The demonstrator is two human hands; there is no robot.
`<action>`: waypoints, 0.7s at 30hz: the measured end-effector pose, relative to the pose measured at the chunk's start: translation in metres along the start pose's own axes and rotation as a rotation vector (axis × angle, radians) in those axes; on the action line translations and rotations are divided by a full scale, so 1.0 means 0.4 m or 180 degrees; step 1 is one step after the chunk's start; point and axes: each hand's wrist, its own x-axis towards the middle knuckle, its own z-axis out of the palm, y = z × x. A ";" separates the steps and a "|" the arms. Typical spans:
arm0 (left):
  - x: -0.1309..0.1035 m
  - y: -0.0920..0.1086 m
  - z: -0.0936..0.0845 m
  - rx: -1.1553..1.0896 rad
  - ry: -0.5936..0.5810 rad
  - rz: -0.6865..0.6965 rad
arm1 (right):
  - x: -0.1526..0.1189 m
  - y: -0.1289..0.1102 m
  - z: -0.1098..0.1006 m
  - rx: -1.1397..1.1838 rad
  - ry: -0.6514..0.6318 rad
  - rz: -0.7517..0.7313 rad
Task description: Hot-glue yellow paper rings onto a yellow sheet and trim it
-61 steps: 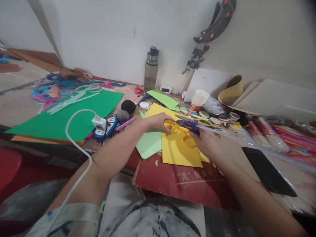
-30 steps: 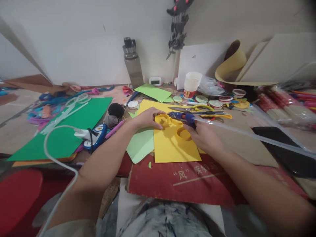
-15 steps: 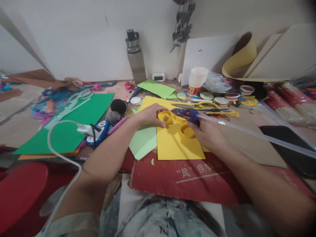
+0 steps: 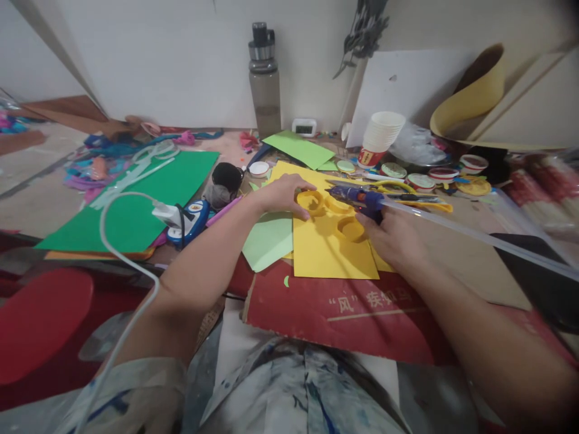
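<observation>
Yellow paper (image 4: 332,259) lies in the middle, on a red printed board. My left hand (image 4: 289,194) holds a small yellow ring (image 4: 310,203) between thumb and fingers at the paper's upper left. In my right hand (image 4: 394,234) is a blue glue gun (image 4: 362,197), its nozzle pointing left over the paper, with a long clear stick trailing right from its back. Another yellow ring (image 4: 351,229) rests on the paper beside my right fingertips, and a further yellow piece (image 4: 338,205) sits between the two, partly under the gun.
Green sheets (image 4: 149,199) and a blue-and-white gadget (image 4: 189,222) with a white cable (image 4: 103,232) are left. Behind are a grey bottle (image 4: 266,96), stacked paper cups (image 4: 381,138), scissors (image 4: 393,187) and several small tubs. A black phone-like slab (image 4: 538,271) lies right.
The camera view has shifted, so the back items appear further right and slightly higher. Both hands keep their holds on the ring and the glue gun.
</observation>
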 end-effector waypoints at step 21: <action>-0.017 0.001 -0.016 -0.0151 0.0037 -0.0170 | 0.002 -0.017 -0.005 0.0163 -0.0046 -0.0194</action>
